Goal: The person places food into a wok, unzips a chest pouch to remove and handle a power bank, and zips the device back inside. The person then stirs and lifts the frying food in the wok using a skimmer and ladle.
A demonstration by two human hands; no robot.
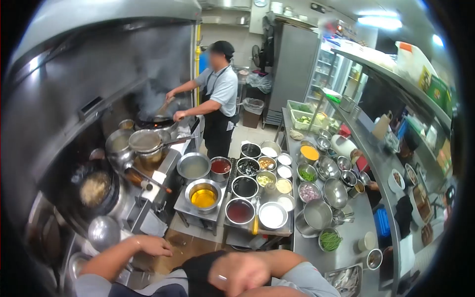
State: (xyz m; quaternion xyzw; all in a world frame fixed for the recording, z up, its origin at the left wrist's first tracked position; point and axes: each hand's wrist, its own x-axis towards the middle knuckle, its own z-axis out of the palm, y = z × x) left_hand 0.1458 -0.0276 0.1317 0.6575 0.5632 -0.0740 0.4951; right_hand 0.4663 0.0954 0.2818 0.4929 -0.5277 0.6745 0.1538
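My left hand (154, 246) hangs at the stove's front edge with its fingers loosely stretched out and nothing in them. Beside it, at the back left, is a round metal ladle or skimmer (104, 233). My right hand (241, 272) is close in front of my chest, over the black apron; it is blurred, so its fingers cannot be made out. Farther left, a dark wok (113, 204) on the burner holds a pale brown food (94, 191).
A co-worker (222, 84) stirs a steaming wok (157, 119) ahead. Pots and a strainer (145, 140) stand on the stove. A basin of yellow liquid (204, 199) and several sauce containers (246, 186) fill low tables. Bowls and green beans (330, 240) line the right counter (307, 243).
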